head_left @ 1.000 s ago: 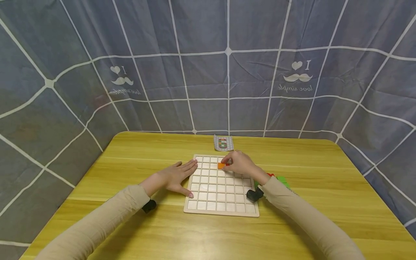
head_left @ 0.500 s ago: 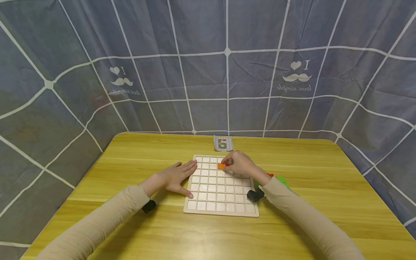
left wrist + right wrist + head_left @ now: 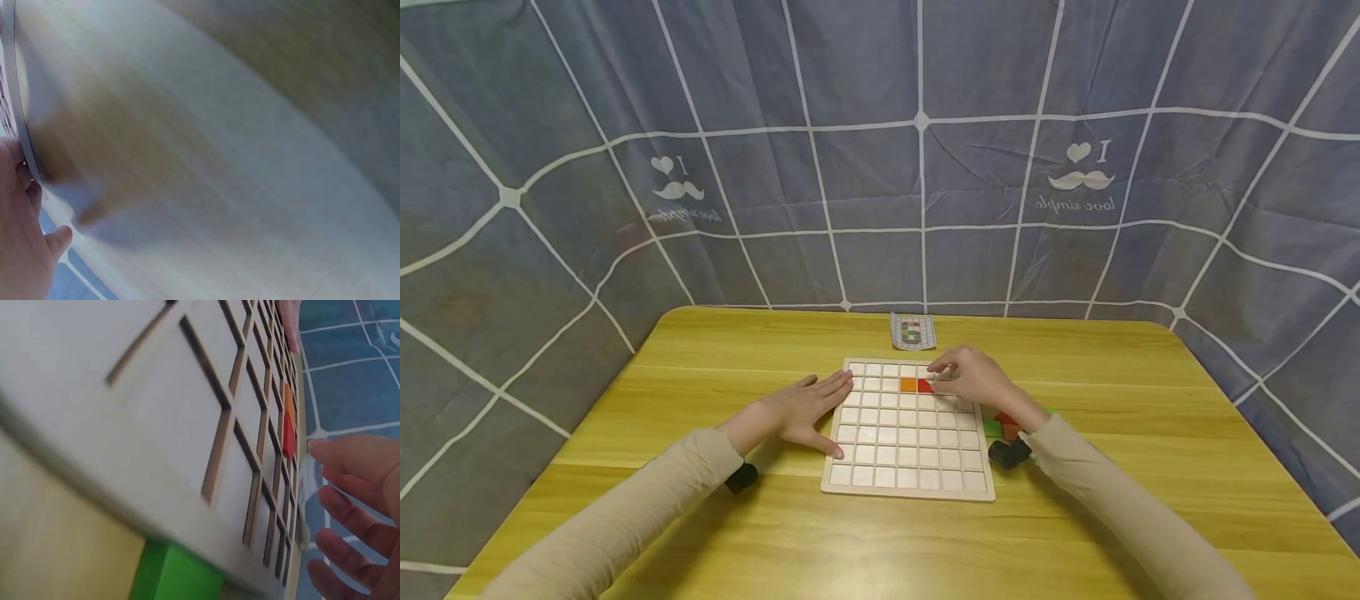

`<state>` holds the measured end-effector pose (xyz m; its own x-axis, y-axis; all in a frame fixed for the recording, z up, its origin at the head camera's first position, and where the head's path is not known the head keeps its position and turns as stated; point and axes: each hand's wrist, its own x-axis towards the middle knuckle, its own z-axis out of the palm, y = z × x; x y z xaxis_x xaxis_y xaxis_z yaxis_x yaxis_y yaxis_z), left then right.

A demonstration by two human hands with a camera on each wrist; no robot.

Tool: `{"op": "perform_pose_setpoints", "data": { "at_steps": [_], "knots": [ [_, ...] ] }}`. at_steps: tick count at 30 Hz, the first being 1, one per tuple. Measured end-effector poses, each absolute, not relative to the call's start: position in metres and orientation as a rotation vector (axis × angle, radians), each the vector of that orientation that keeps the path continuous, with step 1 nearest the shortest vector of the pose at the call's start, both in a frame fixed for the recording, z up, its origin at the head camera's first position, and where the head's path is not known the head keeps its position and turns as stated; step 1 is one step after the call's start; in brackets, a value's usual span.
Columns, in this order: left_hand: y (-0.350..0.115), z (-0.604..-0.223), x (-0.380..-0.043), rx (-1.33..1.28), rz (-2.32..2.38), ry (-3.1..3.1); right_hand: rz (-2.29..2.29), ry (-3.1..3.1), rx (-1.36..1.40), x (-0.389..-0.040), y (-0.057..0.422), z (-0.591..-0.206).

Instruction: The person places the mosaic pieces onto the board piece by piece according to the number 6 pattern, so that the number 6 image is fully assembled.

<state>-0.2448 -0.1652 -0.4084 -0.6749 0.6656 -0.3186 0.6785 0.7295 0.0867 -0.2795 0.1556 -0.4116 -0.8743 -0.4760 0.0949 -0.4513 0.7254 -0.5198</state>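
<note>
My left hand lies flat with spread fingers over the left edge of a wooden grid board; in the left wrist view its fingers reach the board's side. An orange square tile and a red square tile sit side by side in neighbouring cells of the second row from the far edge. Just right of the red tile, my right hand hovers with loosely bent fingers, holding nothing. In the right wrist view, the right hand is apart from both tiles.
Green pieces and red pieces lie right of the board, partly hidden by the right forearm. A printed card with a coloured grid pattern lies beyond the board. Behind the wooden table hangs a grey curtain.
My right hand has let go of the red tile and moved slightly right, uncovering it beside the orange one. The left hand stays on the board's edge.
</note>
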Motion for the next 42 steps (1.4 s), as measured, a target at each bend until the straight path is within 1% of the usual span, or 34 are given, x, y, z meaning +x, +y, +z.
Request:
{"op": "perform_pose_setpoints", "data": {
  "at_steps": [11, 26, 36, 42],
  "knots": [
    [-0.164, -0.407, -0.244, 1.036, -0.056, 2.606, -0.866, 2.906, -0.671, -0.275, 0.193, -0.409],
    [-0.164, -0.408, -0.245, 1.034, -0.057, 2.601, -0.862, 2.971, -0.709, -0.26, 0.239, -0.414],
    [-0.165, -0.409, -0.245, 1.041, -0.072, 2.611, -0.821, 2.981, -0.709, -0.249, 0.261, -0.42],
    [-0.165, -0.409, -0.246, 1.043, -0.066, 2.609, -0.833, 2.944, -0.661, -0.243, 0.27, -0.422]
  ]
}}
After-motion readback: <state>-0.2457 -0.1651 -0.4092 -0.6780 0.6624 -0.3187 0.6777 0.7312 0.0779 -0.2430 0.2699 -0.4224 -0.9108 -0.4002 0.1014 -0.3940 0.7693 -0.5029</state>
